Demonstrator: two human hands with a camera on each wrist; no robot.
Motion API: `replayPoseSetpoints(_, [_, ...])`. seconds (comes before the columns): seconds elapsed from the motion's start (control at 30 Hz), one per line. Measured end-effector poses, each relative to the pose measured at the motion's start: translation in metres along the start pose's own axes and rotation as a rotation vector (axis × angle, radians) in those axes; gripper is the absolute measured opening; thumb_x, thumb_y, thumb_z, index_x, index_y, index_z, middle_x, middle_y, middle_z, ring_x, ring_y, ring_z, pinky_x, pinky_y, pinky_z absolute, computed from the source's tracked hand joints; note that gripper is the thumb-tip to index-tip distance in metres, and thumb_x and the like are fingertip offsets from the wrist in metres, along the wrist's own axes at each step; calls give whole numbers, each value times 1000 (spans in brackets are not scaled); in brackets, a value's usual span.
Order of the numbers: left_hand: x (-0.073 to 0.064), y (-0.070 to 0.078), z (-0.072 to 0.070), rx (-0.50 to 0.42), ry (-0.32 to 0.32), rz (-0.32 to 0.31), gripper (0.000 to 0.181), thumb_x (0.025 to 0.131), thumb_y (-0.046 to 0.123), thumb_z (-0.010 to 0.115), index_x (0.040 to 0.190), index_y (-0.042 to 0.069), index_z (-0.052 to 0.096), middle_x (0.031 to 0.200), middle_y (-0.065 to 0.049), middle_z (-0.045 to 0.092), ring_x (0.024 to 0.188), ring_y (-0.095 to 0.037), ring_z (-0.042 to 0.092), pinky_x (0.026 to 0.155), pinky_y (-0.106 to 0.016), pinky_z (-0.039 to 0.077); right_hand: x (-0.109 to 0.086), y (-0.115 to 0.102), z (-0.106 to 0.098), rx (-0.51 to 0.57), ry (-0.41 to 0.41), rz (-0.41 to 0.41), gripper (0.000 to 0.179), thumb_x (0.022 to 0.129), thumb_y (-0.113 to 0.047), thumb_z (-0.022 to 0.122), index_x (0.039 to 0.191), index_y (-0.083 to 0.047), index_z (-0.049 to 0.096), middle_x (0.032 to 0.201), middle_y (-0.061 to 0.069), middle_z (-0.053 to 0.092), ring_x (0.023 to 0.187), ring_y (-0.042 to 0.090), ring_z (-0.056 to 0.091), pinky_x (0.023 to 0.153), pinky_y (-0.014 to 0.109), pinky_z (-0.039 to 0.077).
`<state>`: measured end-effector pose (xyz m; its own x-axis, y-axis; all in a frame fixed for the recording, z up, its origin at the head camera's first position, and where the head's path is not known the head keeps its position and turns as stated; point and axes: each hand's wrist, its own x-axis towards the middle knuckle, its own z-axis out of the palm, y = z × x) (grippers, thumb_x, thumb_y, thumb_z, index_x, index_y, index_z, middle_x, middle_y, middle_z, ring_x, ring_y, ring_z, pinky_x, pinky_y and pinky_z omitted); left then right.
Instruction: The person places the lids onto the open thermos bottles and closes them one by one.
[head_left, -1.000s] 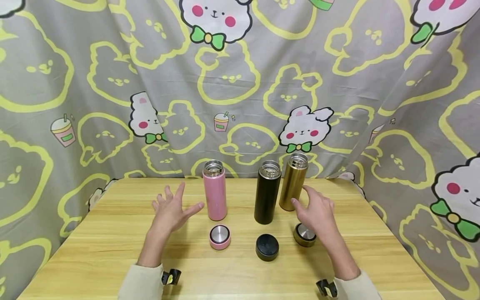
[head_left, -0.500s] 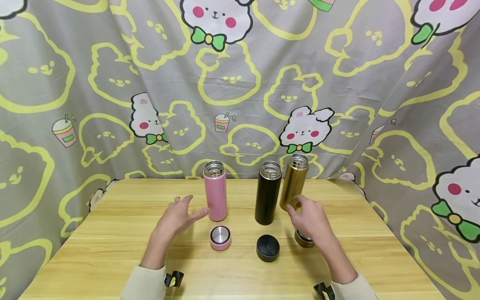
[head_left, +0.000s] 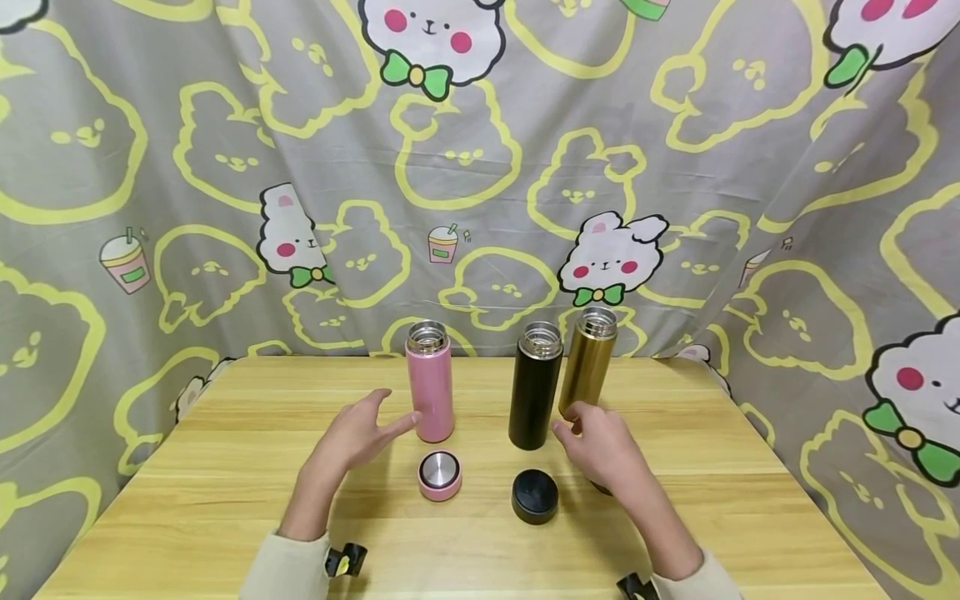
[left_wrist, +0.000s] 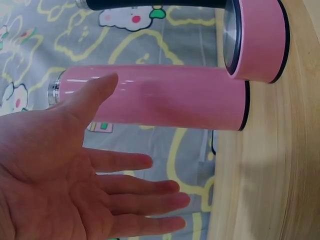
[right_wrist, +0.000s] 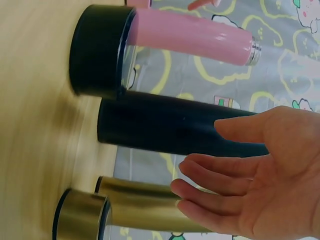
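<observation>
A pink thermos bottle (head_left: 431, 392) stands upright and uncapped, its lid (head_left: 439, 477) lying in front with the silver inside up. My left hand (head_left: 352, 437) is beside it, fingers spread and thumb toward the bottle, holding nothing. Farther right stand a black thermos bottle (head_left: 534, 396) and a gold thermos bottle (head_left: 590, 367), both without lids. My right hand (head_left: 603, 446), fingers loosely bent and nothing in them, hovers in front of the gold bottle near the black one. The black lid (head_left: 535, 497) lies before the black bottle. The gold lid (right_wrist: 80, 217) is mostly hidden under my right hand in the head view.
All the bottles and lids are on a light wooden table (head_left: 225, 467). Behind it hangs a grey curtain (head_left: 480, 183) printed with yellow and white cartoon animals.
My right hand has moved left and nearer, from beside the gold bottle toward the black one, its fingers drawing in. My left hand has lowered and shifted slightly right toward the pink bottle.
</observation>
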<state>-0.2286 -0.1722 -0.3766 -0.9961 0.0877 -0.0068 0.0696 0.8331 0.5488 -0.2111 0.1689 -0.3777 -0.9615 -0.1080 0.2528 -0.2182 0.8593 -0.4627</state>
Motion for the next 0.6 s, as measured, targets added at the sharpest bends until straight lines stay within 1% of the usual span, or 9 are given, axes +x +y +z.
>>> replayPoseSetpoints(0.13, [1,0,-2,-26,6,4,80,96,55,62,147,-4,45,131,-31,62,119,-45,62,95,-58,53,0,-7,3,10,-2,-27,23,93,-23,72,100,-1,73,78,9,71,72,22,66,66,38,55])
replayPoseSetpoints(0.2, [1,0,-3,-39,10,1,77,96,54,63,146,-3,47,126,-28,65,114,-41,65,91,-54,56,0,-10,6,26,-12,-33,20,91,-23,74,97,-3,72,73,5,68,67,18,62,61,34,52])
replayPoseSetpoints(0.27, [2,1,-3,-47,15,1,75,96,54,62,144,-3,49,121,-25,68,108,-37,68,87,-51,57,0,-14,9,48,-26,-30,19,90,-22,76,95,-4,72,72,3,67,64,14,59,58,30,50])
replayPoseSetpoints(0.37, [2,2,-3,-56,26,4,72,96,54,62,141,-2,53,116,-22,71,104,-34,69,84,-49,58,-1,-20,14,81,-33,-37,15,90,-19,76,94,-6,72,74,1,67,65,12,57,60,29,50])
replayPoseSetpoints(0.5, [3,2,-3,-64,34,4,66,98,50,62,137,-3,55,117,-23,70,105,-34,69,83,-49,58,-1,-27,24,135,11,-106,4,88,-8,75,91,-9,73,75,-3,68,68,10,60,65,29,52])
replayPoseSetpoints(0.6, [4,1,-4,-72,37,0,63,99,47,62,135,-3,57,119,-25,70,106,-36,69,85,-50,58,0,-30,32,180,48,-169,12,84,0,74,87,-12,73,76,-7,69,69,7,61,66,25,52])
